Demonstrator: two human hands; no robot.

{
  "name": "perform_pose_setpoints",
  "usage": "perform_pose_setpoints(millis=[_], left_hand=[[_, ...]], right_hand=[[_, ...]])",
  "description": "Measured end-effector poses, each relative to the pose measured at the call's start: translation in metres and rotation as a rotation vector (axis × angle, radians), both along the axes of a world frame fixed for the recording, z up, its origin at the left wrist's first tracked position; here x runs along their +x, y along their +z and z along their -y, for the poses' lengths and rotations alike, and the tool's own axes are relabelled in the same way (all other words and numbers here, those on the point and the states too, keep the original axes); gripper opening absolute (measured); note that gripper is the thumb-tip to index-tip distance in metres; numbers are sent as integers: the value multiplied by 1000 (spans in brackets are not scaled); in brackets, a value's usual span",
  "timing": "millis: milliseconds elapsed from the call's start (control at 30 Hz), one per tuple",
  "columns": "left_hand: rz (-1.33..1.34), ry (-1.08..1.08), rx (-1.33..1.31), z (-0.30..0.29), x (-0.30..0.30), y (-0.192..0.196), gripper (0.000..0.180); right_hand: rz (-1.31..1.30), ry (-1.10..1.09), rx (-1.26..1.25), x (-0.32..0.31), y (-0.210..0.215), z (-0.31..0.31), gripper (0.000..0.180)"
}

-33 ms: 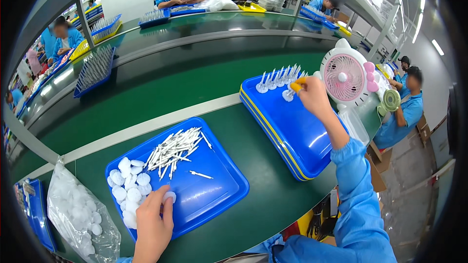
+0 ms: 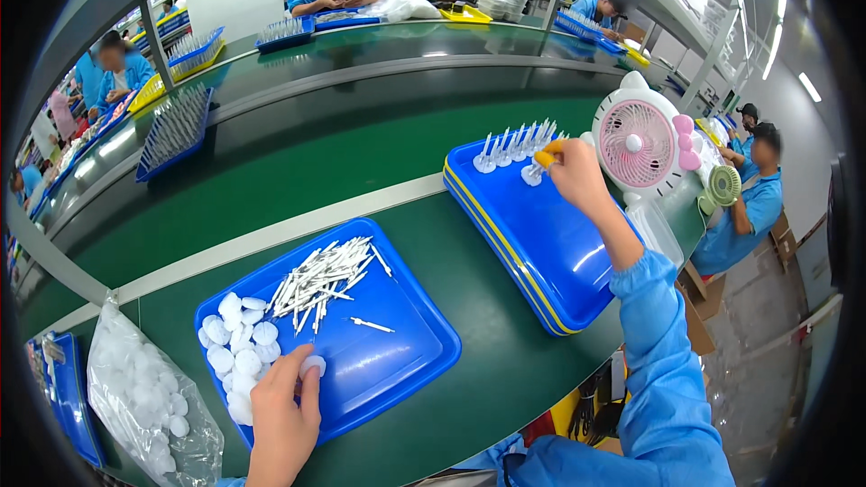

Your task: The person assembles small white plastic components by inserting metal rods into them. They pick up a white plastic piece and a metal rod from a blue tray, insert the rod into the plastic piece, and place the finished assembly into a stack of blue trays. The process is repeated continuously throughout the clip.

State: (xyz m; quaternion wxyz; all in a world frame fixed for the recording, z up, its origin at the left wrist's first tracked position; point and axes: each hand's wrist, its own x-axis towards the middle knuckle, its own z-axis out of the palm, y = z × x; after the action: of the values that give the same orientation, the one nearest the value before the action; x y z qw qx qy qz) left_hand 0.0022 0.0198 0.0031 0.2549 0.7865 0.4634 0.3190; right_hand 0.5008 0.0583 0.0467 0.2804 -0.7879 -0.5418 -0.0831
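Observation:
My left hand rests at the near edge of a blue tray and pinches one white round cap. That tray also holds a heap of white caps and a pile of thin white sticks. My right hand, with orange fingertip covers, reaches to the far end of a second stack of blue trays and grips an assembled white piece standing on its base. A row of several upright assembled pieces stands beside it.
A pink and white desk fan stands just right of the far tray. A clear bag of white caps lies at the left. The green conveyor belt runs behind. Other people in blue sit along the line.

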Motion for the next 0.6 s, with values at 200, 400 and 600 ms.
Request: perform_pose_setpoints(millis=[200, 400, 600], left_hand=[[28, 71, -75, 3, -7, 0, 21], [103, 120, -86, -7, -11, 5, 18], [238, 93, -193, -7, -15, -5, 12]], right_hand=[[140, -19, 49, 19, -13, -38, 27], [241, 99, 148, -101, 8, 7, 21], [5, 687, -209, -255, -52, 44, 24]])
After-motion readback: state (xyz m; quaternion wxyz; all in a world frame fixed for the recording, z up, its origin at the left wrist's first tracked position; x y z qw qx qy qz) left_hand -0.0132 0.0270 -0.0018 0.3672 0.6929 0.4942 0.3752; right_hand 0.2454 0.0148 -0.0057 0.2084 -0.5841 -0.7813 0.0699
